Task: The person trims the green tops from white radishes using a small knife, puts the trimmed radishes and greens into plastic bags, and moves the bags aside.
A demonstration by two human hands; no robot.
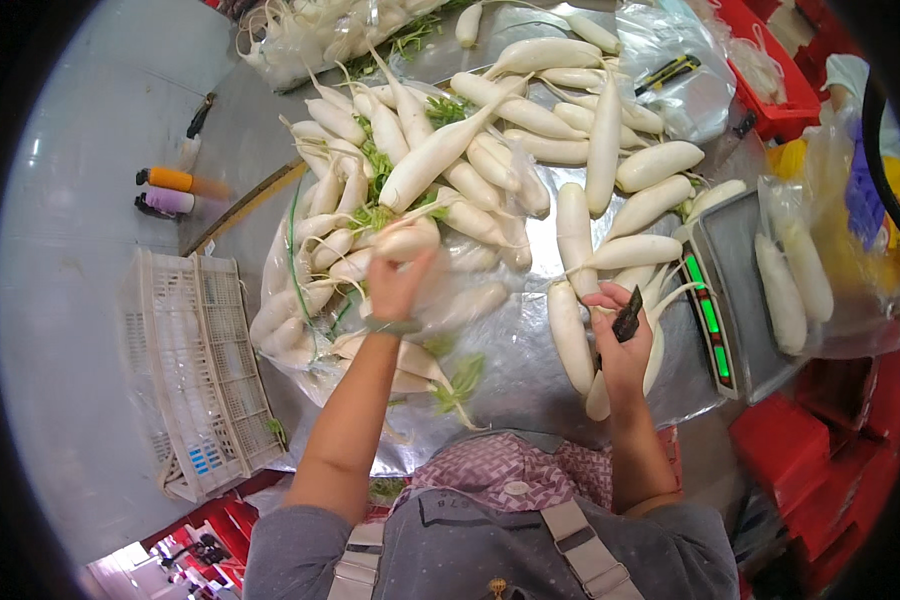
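White daikon radishes (435, 161) lie heaped over a clear plastic bag (274, 277) on the metal-topped table (495, 375). My left hand (399, 281), blurred by motion, is at the near side of this heap, against a radish (406, 241); whether the fingers grip it cannot be told. Another radish (469, 306), also blurred, lies just right of that wrist. In my right hand (621, 337) is a small dark-handled tool (628, 319), perhaps a knife, its blade hidden. Loose radishes (570, 337) lie beside and under that hand.
Right of the radishes stands a scale (750, 285) with a lit green display. Beyond it is a bag holding two radishes (791, 285), near another person's purple glove (862, 187). A yellow-black box cutter (667, 73) lies on plastic bags. White plastic baskets (195, 367) stand left.
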